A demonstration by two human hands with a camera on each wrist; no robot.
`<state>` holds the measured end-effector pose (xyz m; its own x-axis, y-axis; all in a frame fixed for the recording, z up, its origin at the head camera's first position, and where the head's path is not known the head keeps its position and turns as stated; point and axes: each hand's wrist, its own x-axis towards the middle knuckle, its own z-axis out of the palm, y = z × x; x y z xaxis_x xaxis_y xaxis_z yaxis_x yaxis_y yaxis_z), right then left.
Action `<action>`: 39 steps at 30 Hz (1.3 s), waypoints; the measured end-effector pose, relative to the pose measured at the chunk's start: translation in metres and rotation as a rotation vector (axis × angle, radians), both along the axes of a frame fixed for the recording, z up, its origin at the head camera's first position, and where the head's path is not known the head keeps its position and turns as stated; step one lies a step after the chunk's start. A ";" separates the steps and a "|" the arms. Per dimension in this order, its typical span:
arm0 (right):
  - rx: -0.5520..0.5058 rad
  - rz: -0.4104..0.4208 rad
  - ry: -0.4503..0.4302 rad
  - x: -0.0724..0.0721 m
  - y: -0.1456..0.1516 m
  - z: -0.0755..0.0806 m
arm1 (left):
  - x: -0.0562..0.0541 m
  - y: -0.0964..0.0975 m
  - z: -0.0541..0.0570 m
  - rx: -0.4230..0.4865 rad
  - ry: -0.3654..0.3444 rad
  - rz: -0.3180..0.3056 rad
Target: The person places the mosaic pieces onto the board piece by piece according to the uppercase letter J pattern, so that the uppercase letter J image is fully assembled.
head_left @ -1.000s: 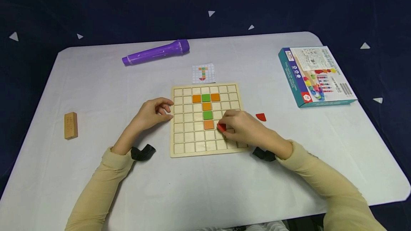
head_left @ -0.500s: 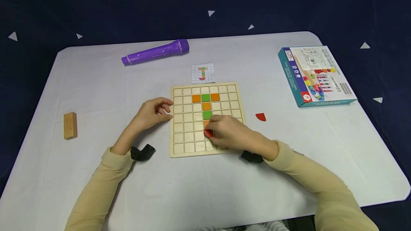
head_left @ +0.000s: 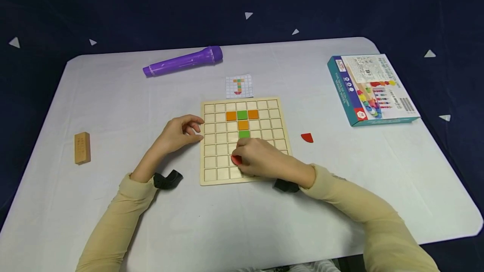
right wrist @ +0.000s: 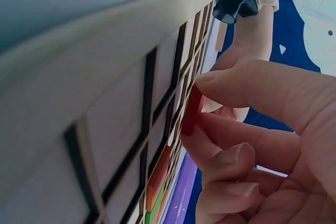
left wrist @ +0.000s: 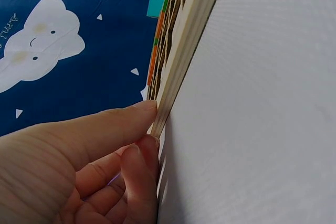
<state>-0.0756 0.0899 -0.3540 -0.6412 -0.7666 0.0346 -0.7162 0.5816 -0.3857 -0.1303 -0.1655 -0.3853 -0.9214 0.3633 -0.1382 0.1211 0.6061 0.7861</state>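
My right hand (head_left: 262,158) pinches a red piece (head_left: 236,160) between thumb and fingers, low over the wooden grid board (head_left: 211,150). In the right wrist view that red piece (right wrist: 192,109) stands tilted at the grid. Orange and green square tiles, among them a green tile (head_left: 243,134), form a T shape on the board; its lower end is hidden behind my hand. At the board's left edge rests my left hand (head_left: 177,134), its thumb (left wrist: 121,127) touching the rim and the other fingers loosely bent. A red quarter-circle piece (head_left: 307,137) lies right of the board.
Behind the board lies a pattern card (head_left: 239,86) showing a J of coloured shapes. A purple microphone-shaped object (head_left: 183,62) is at the back, a boxed toy set (head_left: 374,89) at the back right, and a small wooden block (head_left: 82,148) at the left.
My right hand has carried the red piece leftward over the board, from right of the tile column to slightly left below it. The left hand has stayed at the board's edge.
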 end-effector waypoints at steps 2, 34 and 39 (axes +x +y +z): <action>0.007 -0.003 -0.007 0.000 -0.001 -0.001 | 0.000 0.000 0.000 -0.001 0.002 0.000; -0.023 -0.048 0.006 -0.002 -0.005 -0.007 | 0.000 0.000 0.002 0.010 0.005 -0.006; -0.065 -0.023 0.022 -0.002 0.000 -0.007 | 0.000 0.000 0.001 0.007 0.004 -0.003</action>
<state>-0.0776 0.0894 -0.3606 -0.6570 -0.7475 0.0984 -0.7118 0.5720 -0.4076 -0.1302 -0.1657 -0.3838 -0.9207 0.3672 -0.1321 0.1259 0.5999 0.7901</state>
